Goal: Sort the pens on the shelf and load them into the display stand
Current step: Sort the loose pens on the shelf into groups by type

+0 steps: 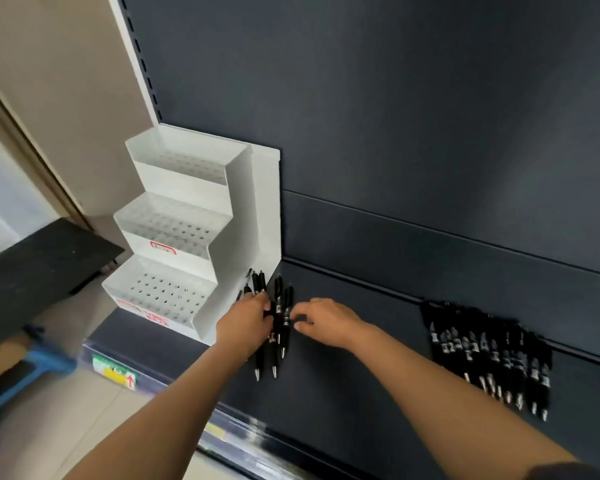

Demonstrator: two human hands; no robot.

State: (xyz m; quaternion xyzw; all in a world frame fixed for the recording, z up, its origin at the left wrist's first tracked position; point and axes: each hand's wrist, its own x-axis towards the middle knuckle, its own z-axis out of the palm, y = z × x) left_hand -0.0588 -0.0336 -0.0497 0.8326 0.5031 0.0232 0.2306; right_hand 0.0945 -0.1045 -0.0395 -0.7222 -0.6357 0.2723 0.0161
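Black board (45, 258) far left of the fingers (261, 301). Blue frame (32, 368) below it on the floor (66, 427). Green-yellow tag (115, 372) lower left.

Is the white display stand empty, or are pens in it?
Empty. All three tiers of the display stand show only bare holes; the pens lie on the shelf beside it.

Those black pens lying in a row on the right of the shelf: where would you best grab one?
Probably the rightmost pen of the row of pens, pinched at mid-barrel from above. They lie flat on the shelf, packed side by side, tips toward the front edge; only the end pen has a free side for a finger.
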